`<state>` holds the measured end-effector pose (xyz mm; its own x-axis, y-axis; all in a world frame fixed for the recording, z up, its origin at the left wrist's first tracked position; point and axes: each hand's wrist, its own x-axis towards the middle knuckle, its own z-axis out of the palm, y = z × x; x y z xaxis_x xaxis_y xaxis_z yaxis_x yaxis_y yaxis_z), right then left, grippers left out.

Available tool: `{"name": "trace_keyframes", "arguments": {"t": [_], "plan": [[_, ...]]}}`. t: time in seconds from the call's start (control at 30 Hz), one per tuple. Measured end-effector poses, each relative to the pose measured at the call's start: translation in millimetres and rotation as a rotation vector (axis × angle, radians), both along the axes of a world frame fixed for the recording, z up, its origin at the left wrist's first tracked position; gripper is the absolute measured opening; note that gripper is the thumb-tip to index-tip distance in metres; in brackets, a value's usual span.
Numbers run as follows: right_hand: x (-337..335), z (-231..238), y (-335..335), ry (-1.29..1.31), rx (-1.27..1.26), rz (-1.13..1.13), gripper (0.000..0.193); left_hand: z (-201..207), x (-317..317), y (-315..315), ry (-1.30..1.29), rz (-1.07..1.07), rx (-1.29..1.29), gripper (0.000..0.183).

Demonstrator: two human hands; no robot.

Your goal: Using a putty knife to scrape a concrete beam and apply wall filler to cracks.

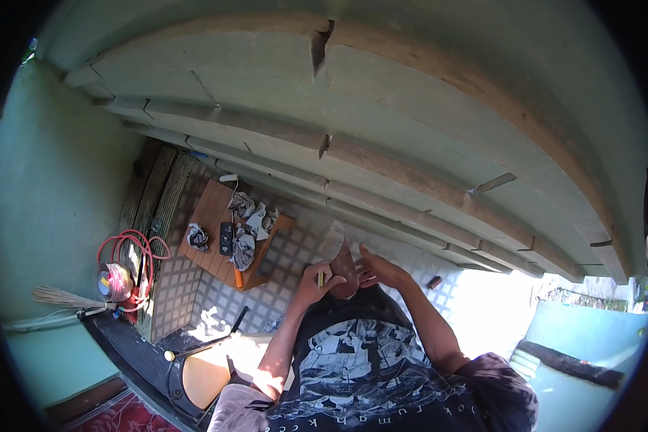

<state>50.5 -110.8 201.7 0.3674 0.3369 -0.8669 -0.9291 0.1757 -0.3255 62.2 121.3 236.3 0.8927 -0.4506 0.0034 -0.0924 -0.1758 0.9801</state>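
In front of my body, my left hand [312, 283] is closed on a curled reddish-brown sheet [345, 270] that looks like sandpaper. The sheet's upper end [333, 241] is pale and stands up away from me. A small yellow-edged thing [320, 279] also shows at the left fingers, too small to name. On the sheet's other side my right hand [379, 268] has its fingers apart and is empty. Its fingertips come close to the sheet; whether they touch it I cannot tell.
A low wooden table [210, 205] bears crumpled newspaper [243, 250], a black device [227, 238] and an orange-handled tool [238, 277]. Left are a red hose [150, 248] and a broom [59, 297]. A chair [203, 380] stands near my left arm. A wooden-ribbed green wall [410, 93] rises ahead.
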Motion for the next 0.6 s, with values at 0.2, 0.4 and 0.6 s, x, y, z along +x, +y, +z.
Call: {"name": "trace_keyframes", "arguments": {"t": [0.2, 0.4, 0.6], "plan": [[1, -7, 48, -0.224, 0.481, -0.704, 0.057, -24, -4, 6, 0.071, 0.022, -0.057, 0.044], [16, -1, 29, -0.457, 0.454, -0.618, 0.051, -36, -2, 7, 0.355, -0.07, 0.023, 0.043], [41, 24, 50, -0.472, 0.384, -0.442, 0.061, -69, -8, -7, 0.739, -0.012, -0.195, 0.037]]}}
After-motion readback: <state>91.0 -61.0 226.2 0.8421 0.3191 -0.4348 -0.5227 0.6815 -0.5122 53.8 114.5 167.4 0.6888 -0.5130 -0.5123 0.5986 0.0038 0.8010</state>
